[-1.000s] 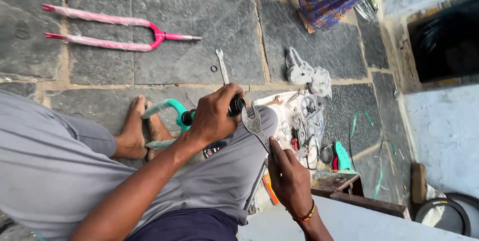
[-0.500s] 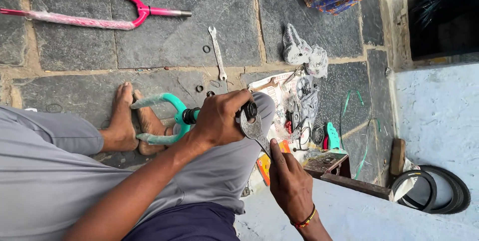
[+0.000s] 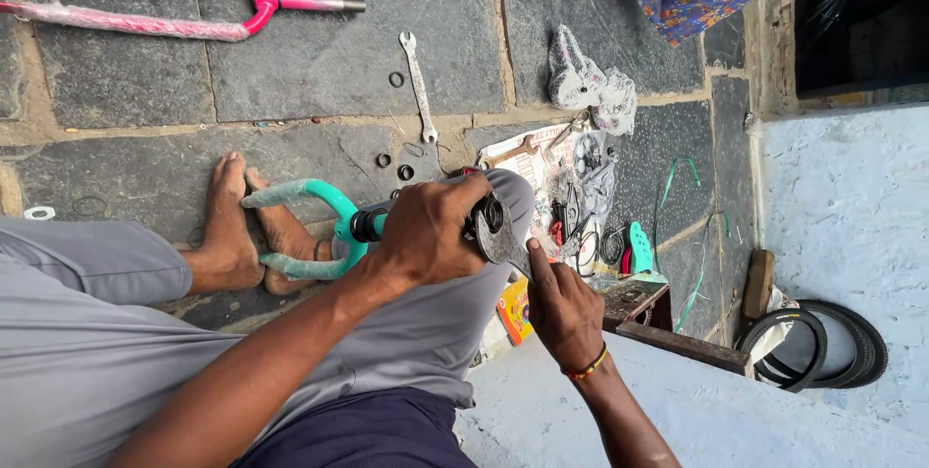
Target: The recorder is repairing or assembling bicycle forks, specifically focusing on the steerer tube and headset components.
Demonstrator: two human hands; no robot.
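The stone floor (image 3: 319, 61) is carrying a pink fork (image 3: 145, 3) and a loose spanner (image 3: 418, 86). The teal fork (image 3: 319, 226) is lying across the person's lap, braced by bare feet. The left hand (image 3: 426, 236) is gripping its steerer; the right hand (image 3: 561, 308) is closing on a flat wrench (image 3: 498, 236). It would be best keeping that wrench square on the nut.

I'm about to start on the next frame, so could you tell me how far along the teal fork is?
In hand: the left hand holds the teal fork by its steerer while the right hand works a flat wrench at its top. Loose rings on the floor look unfitted. The pink fork lies apart, untouched.
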